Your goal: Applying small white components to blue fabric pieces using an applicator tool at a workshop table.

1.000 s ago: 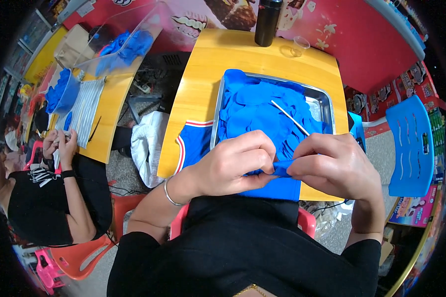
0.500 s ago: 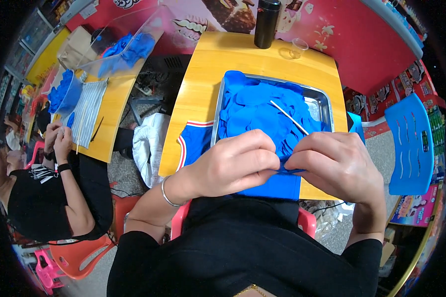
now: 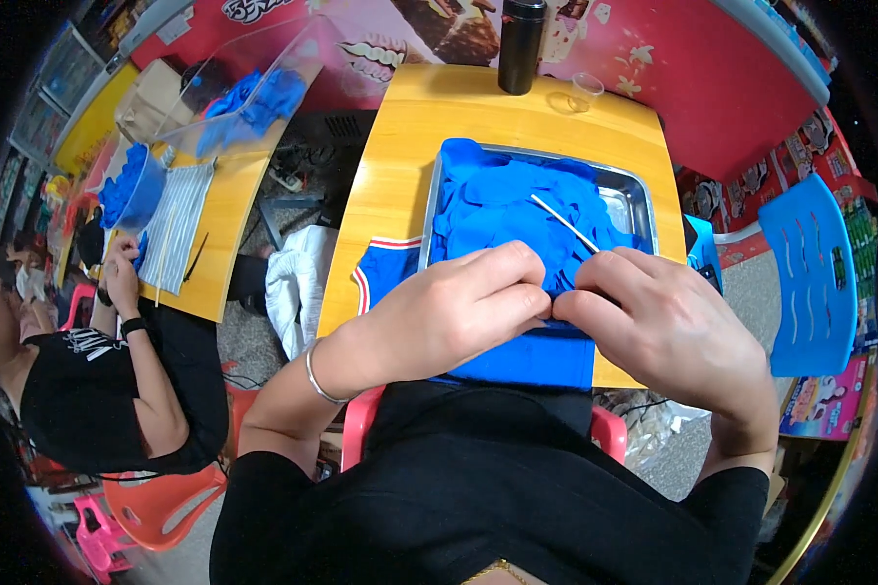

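My left hand point(image 3: 468, 302) and my right hand point(image 3: 658, 322) meet over the near edge of a metal tray point(image 3: 637, 200). Both are closed in a pinch, fingertips almost touching, on a small blue fabric piece that the fingers mostly hide. The tray holds a heap of flat, rounded blue fabric pieces point(image 3: 502, 200). A thin white stick point(image 3: 564, 222) slants across the heap, its near end reaching my right fingers; whether they touch it I cannot tell. Blue cloth with red and white trim point(image 3: 385, 268) lies under the tray and shows again at the table's near edge.
A black bottle point(image 3: 522, 49) and a small clear cup point(image 3: 585, 93) stand at the back of the yellow table point(image 3: 410, 117). To the left, a co-worker point(image 3: 107, 390) sits at another table with a blue-filled tub point(image 3: 146, 190). A blue chair point(image 3: 810, 278) stands at right.
My fingertips have drawn closer together, and the blue fabric that showed between them is now mostly hidden. My right wrist has shifted slightly outward. The tray and heap look the same.
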Tool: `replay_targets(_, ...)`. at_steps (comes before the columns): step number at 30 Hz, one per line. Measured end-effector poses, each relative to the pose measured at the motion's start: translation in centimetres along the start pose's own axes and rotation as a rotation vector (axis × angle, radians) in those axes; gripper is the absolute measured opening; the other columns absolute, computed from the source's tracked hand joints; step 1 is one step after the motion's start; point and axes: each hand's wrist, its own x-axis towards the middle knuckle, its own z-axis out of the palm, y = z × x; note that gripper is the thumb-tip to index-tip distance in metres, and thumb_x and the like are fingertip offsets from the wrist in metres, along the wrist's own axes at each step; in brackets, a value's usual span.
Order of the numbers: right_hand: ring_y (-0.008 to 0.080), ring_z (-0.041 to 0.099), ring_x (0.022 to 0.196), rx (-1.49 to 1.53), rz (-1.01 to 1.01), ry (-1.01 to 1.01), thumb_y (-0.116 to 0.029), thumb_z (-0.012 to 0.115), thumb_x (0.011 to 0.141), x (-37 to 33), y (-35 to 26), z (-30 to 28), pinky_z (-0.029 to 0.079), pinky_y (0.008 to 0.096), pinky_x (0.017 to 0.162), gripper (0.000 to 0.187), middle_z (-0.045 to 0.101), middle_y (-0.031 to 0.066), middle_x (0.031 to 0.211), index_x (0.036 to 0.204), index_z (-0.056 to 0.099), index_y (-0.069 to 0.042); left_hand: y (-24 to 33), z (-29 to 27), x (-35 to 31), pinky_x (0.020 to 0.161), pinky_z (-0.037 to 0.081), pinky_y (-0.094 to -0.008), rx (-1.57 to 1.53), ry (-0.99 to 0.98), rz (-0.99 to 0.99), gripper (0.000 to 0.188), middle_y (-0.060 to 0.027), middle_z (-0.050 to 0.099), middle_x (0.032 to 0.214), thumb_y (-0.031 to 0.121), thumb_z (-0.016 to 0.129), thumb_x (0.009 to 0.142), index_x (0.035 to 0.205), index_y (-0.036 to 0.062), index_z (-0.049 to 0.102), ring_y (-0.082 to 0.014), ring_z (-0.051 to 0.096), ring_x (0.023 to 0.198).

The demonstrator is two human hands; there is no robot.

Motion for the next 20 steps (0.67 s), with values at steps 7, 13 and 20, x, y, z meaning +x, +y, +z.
replay_targets(7, 0.0255, 0.057, 0.078, 0.122, -0.053, -0.063, -0.004, 0.061, 0.067, -0.2, 0.8, -0.3, 0.048, 0.0340, 0.063, 0.015, 0.054, 0.0082, 0.081, 0.081, 0.056, -0.005, -0.5, 0.6, 0.4, 0.071, 0.048, -0.0335, -0.019, -0.166, 0.031, 0.019, -0.0120, 0.047, 0.088, 0.008, 0.065, 0.076, 0.086, 0.0014, 0.050, -0.0270, 0.056, 0.084)
replay_targets(13, 0.0266, 0.057, 0.079, 0.065, 0.011, -0.030, -0.006, 0.066, 0.065, -0.5, 2.0, 1.0, 0.048, 0.0366, 0.068, 0.018, 0.054, 0.0082, 0.082, 0.080, 0.055, -0.005, -1.2, 1.0, 1.1, 0.067, 0.048, -0.0357, -0.052, -0.231, 0.007, 0.019, -0.0122, 0.047, 0.087, 0.010, 0.064, 0.077, 0.085, 0.0020, 0.048, -0.0288, 0.056, 0.081)
replay_targets(20, 0.0278, 0.058, 0.088, 0.460, -0.117, -0.071, -0.017, 0.066, 0.075, -0.8, 4.3, 2.6, 0.047, 0.0379, 0.077, 0.019, 0.055, 0.0096, 0.087, 0.090, 0.058, -0.010, -1.9, 0.7, 1.1, 0.065, 0.048, -0.0355, -0.162, -0.393, -0.103, 0.019, -0.0116, 0.048, 0.087, 0.012, 0.062, 0.079, 0.089, 0.0038, 0.048, -0.0280, 0.057, 0.080)
